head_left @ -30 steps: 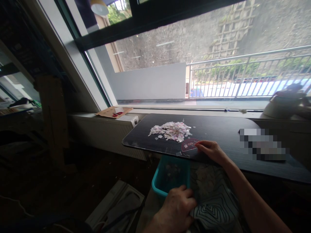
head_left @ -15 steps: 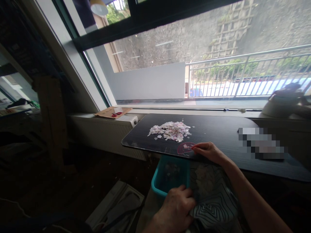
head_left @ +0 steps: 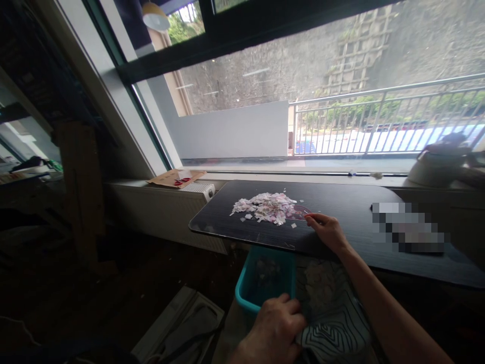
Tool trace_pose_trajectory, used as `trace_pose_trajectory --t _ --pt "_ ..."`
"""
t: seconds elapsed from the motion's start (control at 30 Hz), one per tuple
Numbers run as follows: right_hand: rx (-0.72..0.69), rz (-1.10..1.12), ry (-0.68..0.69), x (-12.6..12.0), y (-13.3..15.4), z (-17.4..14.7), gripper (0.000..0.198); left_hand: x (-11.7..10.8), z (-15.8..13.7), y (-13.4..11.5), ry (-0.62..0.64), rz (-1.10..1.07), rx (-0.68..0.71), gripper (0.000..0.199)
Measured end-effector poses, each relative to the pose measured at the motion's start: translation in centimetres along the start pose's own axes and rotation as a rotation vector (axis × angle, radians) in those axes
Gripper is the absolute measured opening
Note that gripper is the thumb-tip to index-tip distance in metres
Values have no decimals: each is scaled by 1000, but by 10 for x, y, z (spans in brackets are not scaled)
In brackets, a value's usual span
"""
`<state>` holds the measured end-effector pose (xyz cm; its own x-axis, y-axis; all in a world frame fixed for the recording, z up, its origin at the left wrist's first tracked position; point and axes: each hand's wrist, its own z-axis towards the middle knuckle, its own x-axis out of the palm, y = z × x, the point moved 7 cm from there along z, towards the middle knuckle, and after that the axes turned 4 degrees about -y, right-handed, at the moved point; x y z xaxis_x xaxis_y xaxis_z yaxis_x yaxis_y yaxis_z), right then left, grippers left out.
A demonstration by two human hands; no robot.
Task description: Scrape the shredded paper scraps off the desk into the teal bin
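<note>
My right hand (head_left: 326,230) pinches the right end of a pink, see-through, half-round plastic piece (head_left: 303,211) on the dark tabletop. The piece's left part meets a heap of small pale paper-like scraps (head_left: 271,206). Below the table edge, my left hand (head_left: 278,321) is closed at the edge of a bag with a black line pattern (head_left: 329,331), beside the near right corner of a turquoise bin (head_left: 246,298). Its fingertips are partly hidden. Dim scraps (head_left: 267,268) lie in the bin, and pale scraps show by the bag (head_left: 320,280).
The black table (head_left: 348,202) stands against a window sill. A blurred-out object (head_left: 407,227) lies at its right. Red-handled scissors (head_left: 182,181) rest on brown cardboard (head_left: 162,178) above a white radiator (head_left: 204,191). A rounded pale object (head_left: 435,162) sits on the sill.
My right hand has moved the pink piece away from the near table edge, up to the right side of the heap. One scrap lies loose in front of the heap. My left hand stays put.
</note>
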<state>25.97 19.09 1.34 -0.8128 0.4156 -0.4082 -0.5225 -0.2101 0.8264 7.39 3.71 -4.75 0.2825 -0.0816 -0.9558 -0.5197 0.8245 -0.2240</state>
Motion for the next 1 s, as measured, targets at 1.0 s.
trace_pose_trajectory --t 1.0 --pt "-561 -729 173 63 63 63 24 17 0 8 43 76 77 29"
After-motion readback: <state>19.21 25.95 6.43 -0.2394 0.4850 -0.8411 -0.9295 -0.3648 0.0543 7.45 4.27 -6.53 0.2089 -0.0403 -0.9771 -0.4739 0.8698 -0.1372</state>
